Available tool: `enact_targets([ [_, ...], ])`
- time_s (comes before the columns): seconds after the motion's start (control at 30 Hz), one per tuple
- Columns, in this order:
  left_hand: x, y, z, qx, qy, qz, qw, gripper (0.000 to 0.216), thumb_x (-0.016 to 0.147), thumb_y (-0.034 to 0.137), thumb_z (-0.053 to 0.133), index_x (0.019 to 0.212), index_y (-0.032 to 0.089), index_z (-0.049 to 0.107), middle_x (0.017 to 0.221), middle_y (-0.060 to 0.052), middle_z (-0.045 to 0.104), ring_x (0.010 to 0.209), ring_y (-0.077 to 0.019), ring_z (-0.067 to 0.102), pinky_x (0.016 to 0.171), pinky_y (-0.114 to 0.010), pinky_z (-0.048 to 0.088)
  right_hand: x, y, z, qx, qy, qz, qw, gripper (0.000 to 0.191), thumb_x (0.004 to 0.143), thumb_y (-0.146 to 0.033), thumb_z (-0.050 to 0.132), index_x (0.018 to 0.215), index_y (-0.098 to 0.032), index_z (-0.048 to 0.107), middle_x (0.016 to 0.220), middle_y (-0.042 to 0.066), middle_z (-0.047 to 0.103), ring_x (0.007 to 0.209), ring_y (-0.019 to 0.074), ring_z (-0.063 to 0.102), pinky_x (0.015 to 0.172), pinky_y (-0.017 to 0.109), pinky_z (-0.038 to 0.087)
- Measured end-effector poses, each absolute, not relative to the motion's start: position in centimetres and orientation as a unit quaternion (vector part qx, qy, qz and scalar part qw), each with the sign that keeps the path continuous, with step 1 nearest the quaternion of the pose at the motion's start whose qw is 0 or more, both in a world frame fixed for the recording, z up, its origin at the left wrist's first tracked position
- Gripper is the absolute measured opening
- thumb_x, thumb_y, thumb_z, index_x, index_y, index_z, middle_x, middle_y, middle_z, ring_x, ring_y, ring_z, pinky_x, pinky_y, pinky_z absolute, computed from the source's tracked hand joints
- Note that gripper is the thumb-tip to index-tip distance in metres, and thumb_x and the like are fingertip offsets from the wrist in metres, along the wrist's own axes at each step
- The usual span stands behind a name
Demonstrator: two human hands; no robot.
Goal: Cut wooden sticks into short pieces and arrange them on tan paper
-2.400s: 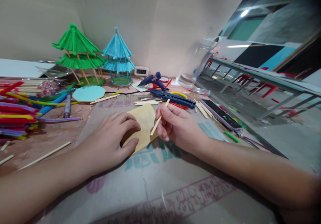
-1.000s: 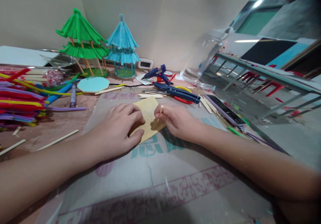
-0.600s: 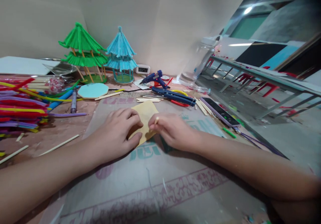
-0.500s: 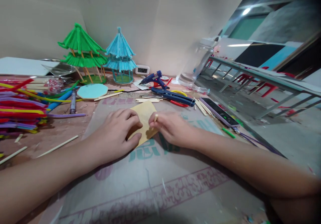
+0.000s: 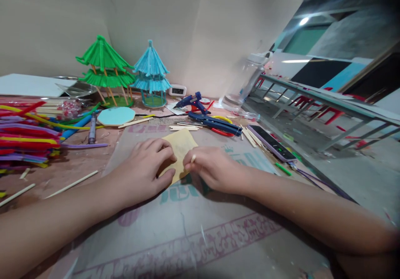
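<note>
A yellow-tan sheet (image 5: 183, 143) lies on the printed mat (image 5: 187, 229) in the middle of the table. My left hand (image 5: 143, 170) rests on the sheet's left edge, fingers curled and pressing it down. Pinched in my right hand (image 5: 212, 168) is a short wooden stick (image 5: 193, 158). Only the stick's top end shows between the fingers, and the hand sits on the sheet's lower right part. The two hands nearly touch.
A green straw pagoda (image 5: 104, 70) and a blue one (image 5: 151, 75) stand at the back. Colourful straws (image 5: 25, 133) pile at the left. A blue glue gun (image 5: 190, 100), blue cutters (image 5: 215, 123), loose sticks (image 5: 184, 127), a phone (image 5: 271, 143) and a small clock (image 5: 177, 90) lie beyond the sheet.
My right hand brought the stick down from a raised tilt onto the sheet, then slid it left and toward me. My left hand stayed on the sheet.
</note>
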State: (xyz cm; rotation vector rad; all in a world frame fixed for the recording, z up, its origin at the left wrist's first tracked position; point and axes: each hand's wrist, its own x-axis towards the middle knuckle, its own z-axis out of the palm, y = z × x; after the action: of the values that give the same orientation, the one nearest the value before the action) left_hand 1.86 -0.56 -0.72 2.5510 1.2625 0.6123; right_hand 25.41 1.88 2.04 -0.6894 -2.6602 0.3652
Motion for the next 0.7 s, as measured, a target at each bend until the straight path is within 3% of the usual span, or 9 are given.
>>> enact_targets([
  [0.7,1.87,-0.55,-0.74,0.869,0.438,0.199,0.111,0.028,0.093,0.039,0.048,0.104,0.020,0.065,0.119,-0.011,0.061,0.119,-0.0334,0.055,0.102,-0.056,0.044,25.39,2.29,1.75,-0.293,-0.929,0.094,0.206,0.017,0.100,-0.018,0.041,0.088,-0.021,0.054,0.083,0.008,0.068,0.076,0.0208,0.063,0.071,0.031,0.045],
])
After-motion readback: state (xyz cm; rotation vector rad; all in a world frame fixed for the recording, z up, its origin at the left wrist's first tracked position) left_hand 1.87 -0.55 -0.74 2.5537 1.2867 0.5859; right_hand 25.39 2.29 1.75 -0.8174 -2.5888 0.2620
